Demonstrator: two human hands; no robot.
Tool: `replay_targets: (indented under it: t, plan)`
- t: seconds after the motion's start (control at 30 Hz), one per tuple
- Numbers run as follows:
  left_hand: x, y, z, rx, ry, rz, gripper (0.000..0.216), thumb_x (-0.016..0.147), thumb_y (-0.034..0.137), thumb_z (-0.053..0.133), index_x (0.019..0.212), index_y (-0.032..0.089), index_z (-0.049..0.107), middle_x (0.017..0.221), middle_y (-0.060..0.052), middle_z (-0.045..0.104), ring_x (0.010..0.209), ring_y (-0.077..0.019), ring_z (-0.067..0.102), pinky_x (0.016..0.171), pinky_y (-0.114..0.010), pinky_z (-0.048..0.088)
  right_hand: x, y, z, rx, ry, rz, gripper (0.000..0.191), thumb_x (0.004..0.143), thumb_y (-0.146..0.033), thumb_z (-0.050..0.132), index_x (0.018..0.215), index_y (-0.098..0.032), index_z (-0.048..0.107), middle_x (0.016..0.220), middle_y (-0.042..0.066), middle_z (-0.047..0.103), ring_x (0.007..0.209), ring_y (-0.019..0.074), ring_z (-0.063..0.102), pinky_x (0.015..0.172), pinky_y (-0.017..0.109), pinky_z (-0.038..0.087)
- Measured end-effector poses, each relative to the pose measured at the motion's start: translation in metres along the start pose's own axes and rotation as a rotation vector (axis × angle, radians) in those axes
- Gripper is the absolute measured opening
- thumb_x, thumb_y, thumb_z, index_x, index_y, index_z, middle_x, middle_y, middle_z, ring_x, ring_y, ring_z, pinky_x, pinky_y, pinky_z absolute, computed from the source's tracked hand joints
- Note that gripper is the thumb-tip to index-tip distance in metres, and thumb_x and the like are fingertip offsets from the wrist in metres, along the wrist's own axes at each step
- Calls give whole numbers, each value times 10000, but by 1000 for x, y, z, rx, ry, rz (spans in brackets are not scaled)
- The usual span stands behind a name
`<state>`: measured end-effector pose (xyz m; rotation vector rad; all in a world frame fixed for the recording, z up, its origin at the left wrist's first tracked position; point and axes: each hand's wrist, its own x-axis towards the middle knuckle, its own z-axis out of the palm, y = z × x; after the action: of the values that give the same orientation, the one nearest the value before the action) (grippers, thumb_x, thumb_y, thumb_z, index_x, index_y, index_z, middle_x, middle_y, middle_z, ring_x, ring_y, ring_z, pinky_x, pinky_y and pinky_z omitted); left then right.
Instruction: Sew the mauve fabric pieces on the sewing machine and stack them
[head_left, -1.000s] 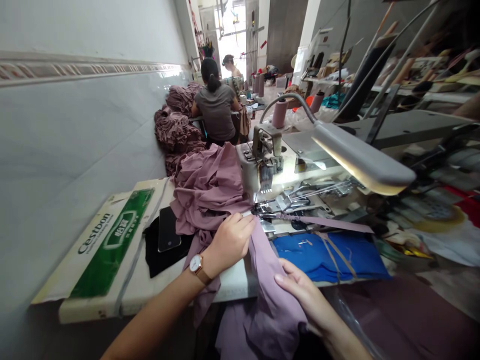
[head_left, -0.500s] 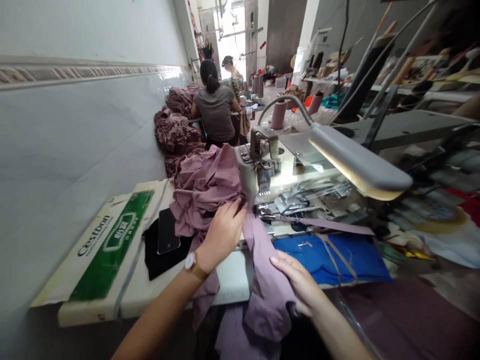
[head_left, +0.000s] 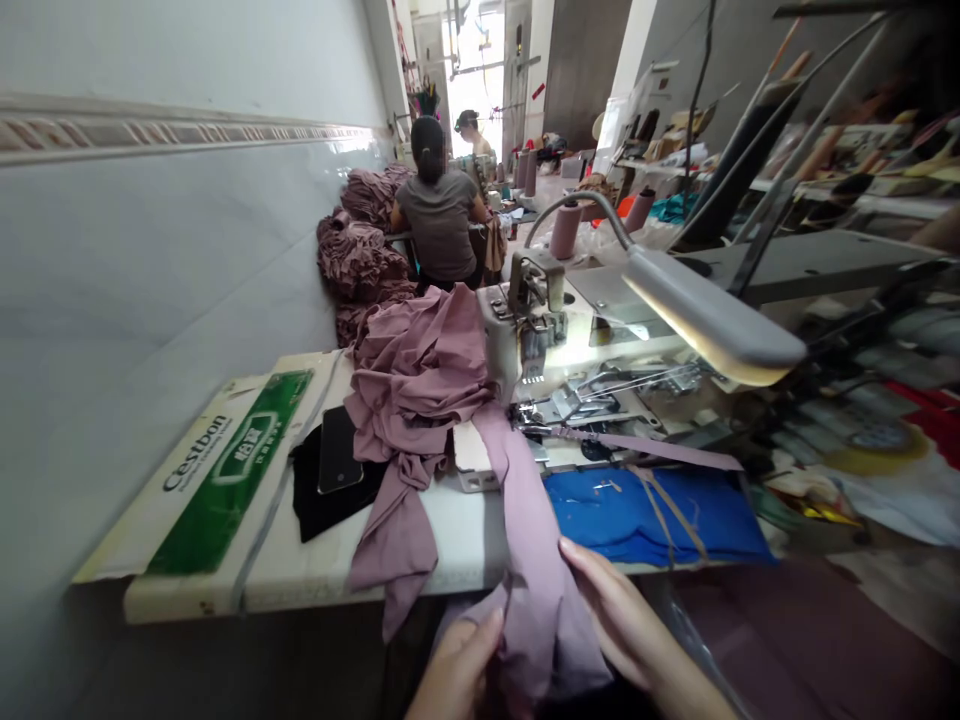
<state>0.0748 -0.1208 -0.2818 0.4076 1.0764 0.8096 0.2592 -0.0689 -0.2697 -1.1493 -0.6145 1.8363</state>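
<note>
A long piece of mauve fabric [head_left: 529, 520] hangs from the sewing machine [head_left: 501, 335] over the table's front edge towards me. My left hand [head_left: 461, 660] grips its left side low down, thumb on top and the other fingers hidden beneath the cloth. Along the right edge, my right hand [head_left: 615, 605] pinches the same fabric, its fingers partly behind it. Beside the needle area, a narrow mauve strip [head_left: 667, 448] runs into a metal guide. Bunched mauve cloth [head_left: 424, 350] is heaped left of the machine head, one end drooping over the edge.
On the left lie a black phone [head_left: 340, 455] on black cloth and a green-and-white Cestbon cardboard [head_left: 225, 470]. A lit lamp [head_left: 712, 315] overhangs the machine. A blue padded cover [head_left: 622, 515] lines the front right. Ahead, a person [head_left: 442, 220] sits with their back to me.
My left hand has left the cloth near the needle and come down towards me to the hanging fabric. My right hand has slid slightly lower along its edge.
</note>
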Motion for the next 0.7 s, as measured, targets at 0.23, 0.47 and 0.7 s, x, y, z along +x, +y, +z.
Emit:
replay_targets:
  t: [0.23,0.47,0.7]
  plan:
    - [-42,37,-15,228,360,415,387,725,556,715,846,190,749,866,-63,742,1038,-296,649,918,-336,519,-32,63,-75,-1041,154,101,438,683,-589,693,475,-208,642,504,71,665,589,319,672,575,364,469]
    - [-18,33,28,-293,24,353,339,764,498,708,945,217,765,1106,-91,724,1152,-297,622,1014,-400,486,-2,-13,-15,-309,-1,-366,497,796,-486,703,1232,-267,606,1114,85,715,988,247,663,882,354,496]
    - [-33,50,11,4,232,528,312,794,432,696,1017,218,740,1045,-79,743,1039,-274,681,987,-403,513,-15,26,-17,-372,-383,-56,512,678,-616,728,909,-162,775,812,62,737,879,326,670,789,408,517]
